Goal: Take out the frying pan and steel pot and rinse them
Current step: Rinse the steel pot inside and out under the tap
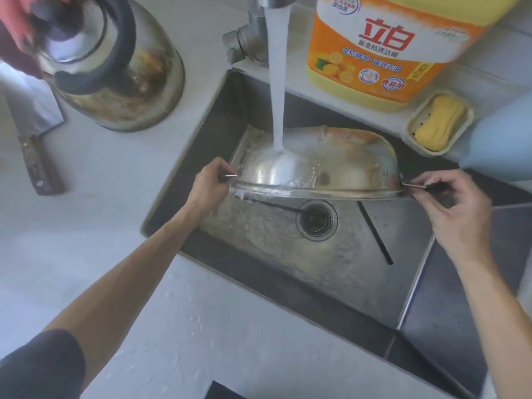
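**In the sink, under the tap: steel pot held upside down by both handles**

Nearest the camera, a pale countertop (pixel 72 254) runs along the front and left of the sink (pixel 359 283), with water drops scattered on it. Both bare forearms reach forward from here, the left one ending in a dark sleeve (pixel 37 367) at the bottom corner.

Over the sink basin, the left hand (pixel 208 182) grips the pot's left handle, fingers curled round it with the metal end poking out past the knuckles. The right hand (pixel 454 203) pinches the right handle between thumb and curled fingers. Between them the steel pot (pixel 316 171) hangs inverted, rim down, its rounded base facing up, above the drain (pixel 316 220). It is tilted slightly away from the camera. Foamy water lies on the sink floor beneath.

A thick stream of water (pixel 277 82) falls from the faucet (pixel 259 30) straight onto the pot's base and spreads over it.

Farther back on the left counter stand a stained metal kettle (pixel 121 76) with a black handle and, beside it, a cleaver (pixel 34 125) lying flat. On the ledge behind the sink sit a large yellow-orange detergent bottle (pixel 383 53) and a soap dish (pixel 440 125) holding a yellow bar. A pale blue object at the right edge is too blurred to identify.
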`<state>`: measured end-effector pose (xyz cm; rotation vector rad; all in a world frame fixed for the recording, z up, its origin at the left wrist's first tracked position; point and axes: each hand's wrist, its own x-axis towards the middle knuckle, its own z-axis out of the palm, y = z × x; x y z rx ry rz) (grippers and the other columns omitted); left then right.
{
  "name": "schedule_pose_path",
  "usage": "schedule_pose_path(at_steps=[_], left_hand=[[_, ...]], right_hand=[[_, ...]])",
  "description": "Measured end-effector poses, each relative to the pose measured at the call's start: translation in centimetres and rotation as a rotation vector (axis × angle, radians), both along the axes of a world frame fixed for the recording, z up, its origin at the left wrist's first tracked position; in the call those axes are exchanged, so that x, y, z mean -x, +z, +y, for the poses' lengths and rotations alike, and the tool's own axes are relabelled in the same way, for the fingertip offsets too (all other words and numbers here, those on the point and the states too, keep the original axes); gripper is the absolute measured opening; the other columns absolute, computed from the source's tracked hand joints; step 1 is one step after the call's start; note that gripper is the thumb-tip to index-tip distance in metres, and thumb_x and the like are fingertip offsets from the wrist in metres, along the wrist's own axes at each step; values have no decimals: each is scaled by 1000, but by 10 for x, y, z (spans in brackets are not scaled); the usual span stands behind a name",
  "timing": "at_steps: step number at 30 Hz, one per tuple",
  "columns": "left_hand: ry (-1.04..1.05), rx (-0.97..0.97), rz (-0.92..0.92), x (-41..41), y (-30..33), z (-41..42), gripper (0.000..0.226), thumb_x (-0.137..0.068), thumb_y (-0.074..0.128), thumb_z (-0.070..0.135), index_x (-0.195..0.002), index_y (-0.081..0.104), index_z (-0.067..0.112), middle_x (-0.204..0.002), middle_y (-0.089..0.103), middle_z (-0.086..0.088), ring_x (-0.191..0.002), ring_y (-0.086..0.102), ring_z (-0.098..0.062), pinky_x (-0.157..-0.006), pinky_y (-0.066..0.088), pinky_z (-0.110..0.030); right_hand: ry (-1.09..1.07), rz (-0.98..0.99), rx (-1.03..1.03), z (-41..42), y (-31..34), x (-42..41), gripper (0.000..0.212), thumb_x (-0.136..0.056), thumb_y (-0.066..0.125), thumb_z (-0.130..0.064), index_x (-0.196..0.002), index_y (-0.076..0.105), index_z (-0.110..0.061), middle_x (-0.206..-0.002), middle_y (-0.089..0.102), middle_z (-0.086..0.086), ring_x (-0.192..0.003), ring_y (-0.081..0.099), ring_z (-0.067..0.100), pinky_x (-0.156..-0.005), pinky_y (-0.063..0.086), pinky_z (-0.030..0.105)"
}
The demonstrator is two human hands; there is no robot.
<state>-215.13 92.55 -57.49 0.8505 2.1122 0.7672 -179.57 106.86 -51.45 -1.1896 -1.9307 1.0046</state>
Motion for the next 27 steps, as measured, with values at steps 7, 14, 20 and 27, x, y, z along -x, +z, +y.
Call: schedule_pose_path(at_steps=[7,14,20,27], left_hand=[[-137,19,-213,4,-6,-4,19,-81,60,-8,-97,62,2,-100,63,-4,-95,61,-13,-87,47,-31],[-114,-114,-636,19,3,-23,47,-75,44,-21,-106,67,6,-102,71,-3,-100,65,-17,-86,53,-26],[-74,-102,-501,31,21,-33,24,-83,62,22,-105,71,22,-90,75,-4,-93,69,-19,-99,46,-39],[-86,-255,-275,40,81,-31,21,-79,69,27,-99,74,33,-83,75,7,-73,69,-8,-78,55,-21]], right_hand=[[-5,46,-75,-11,-25,-11,35,-78,68,6,-87,58,-26,-96,65,-27,-94,66,16,-86,48,28],[-106,123,-73,-16,-39,-13,18,-82,73,-11,-77,59,-21,-100,66,-22,-102,67,12,-92,48,30],[-96,51,152,-19,-62,-10,22,-77,72,-4,-70,60,-21,-125,59,-15,-119,57,7,-101,43,21],[65,-76,610,-38,-96,16,50,-69,56,28,-76,56,-21,-75,67,-24,-68,56,-13,-67,40,2]])
